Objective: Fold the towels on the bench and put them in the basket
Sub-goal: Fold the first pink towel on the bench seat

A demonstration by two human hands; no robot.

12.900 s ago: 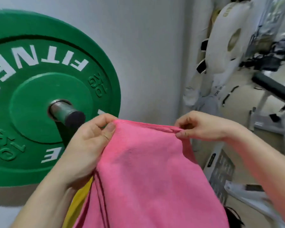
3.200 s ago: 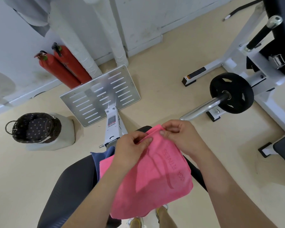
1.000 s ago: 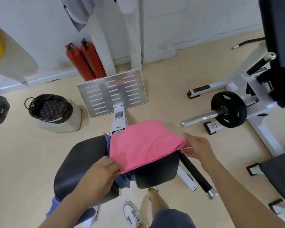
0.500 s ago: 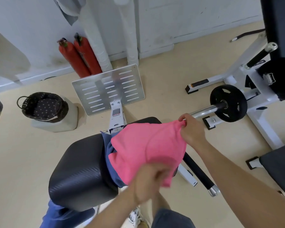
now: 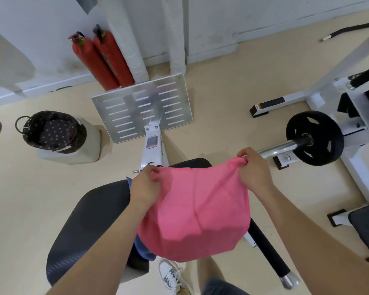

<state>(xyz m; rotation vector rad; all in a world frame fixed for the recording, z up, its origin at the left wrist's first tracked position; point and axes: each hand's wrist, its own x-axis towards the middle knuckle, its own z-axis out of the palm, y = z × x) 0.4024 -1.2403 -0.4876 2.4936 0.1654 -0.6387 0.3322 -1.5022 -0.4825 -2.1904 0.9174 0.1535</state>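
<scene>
Above the tabletop (image 5: 90, 218) I hold the pink towel (image 5: 197, 211), left hand (image 5: 145, 188) and right hand (image 5: 254, 169) each pinching a top corner; it looks partly folded. A blue towel (image 5: 144, 250) waits beneath. The basket (image 5: 51, 132) on the floor looks empty.

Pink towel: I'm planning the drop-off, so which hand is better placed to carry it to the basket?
Left, probably. The basket sits on the floor to the left, and the left hand already pinches the pink towel on that side; the right hand would have to cross over.
</scene>
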